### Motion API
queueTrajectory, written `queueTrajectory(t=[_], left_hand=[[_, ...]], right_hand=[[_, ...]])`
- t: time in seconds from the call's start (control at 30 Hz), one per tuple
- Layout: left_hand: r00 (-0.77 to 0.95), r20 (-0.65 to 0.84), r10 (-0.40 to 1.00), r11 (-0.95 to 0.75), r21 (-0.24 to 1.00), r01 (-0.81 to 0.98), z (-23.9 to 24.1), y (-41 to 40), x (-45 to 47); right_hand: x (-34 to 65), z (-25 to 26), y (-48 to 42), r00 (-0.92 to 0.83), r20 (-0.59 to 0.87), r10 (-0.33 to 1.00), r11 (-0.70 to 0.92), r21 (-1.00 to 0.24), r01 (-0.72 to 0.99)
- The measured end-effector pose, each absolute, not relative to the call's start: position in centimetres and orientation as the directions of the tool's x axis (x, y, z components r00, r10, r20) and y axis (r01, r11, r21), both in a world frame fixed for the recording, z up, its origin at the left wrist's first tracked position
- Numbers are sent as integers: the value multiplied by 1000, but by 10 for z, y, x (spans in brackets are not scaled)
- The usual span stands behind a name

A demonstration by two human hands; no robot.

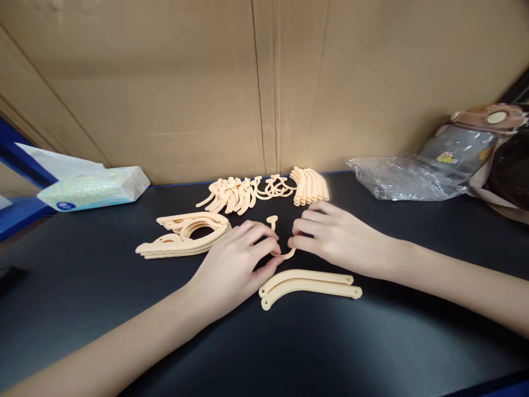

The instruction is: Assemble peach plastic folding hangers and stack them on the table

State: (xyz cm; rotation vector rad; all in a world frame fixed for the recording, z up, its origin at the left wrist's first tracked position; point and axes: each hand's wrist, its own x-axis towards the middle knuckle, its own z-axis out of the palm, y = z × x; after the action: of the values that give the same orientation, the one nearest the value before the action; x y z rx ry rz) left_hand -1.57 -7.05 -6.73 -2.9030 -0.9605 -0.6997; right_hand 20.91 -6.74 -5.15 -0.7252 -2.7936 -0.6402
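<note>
A small cream plastic hanger hook (289, 255) lies low over the black table, partly hidden by my fingers. My left hand (242, 256) pinches its curve between thumb and fingertips. With fingers curled, my right hand (334, 234) holds the hook's other side. A flat-headed cream end (271, 220) shows just beyond the fingers and looks like part of the same hook. Close in front of my hands lie two curved hanger arms (309, 284), side by side, with holes at their ends. Left of my left hand is a stack of folded hangers (182, 242).
At the back of the black table (314, 347) are a heap of cream hooked parts (231, 194), loose hooks (275, 187) and a row of hanger arms (309, 186). A tissue pack (95, 187) sits left; a clear plastic bag (409, 179) and a strapped bottle (458, 143) stand right. Cardboard (185, 82) rises behind.
</note>
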Motion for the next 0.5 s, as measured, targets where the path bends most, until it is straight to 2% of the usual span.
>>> queueTrajectory(t=[0.5], left_hand=[[705, 388, 594, -802, 220, 555, -70, -69, -20]], right_hand=[[211, -59, -65, -849, 317, 422, 812, 284, 510]])
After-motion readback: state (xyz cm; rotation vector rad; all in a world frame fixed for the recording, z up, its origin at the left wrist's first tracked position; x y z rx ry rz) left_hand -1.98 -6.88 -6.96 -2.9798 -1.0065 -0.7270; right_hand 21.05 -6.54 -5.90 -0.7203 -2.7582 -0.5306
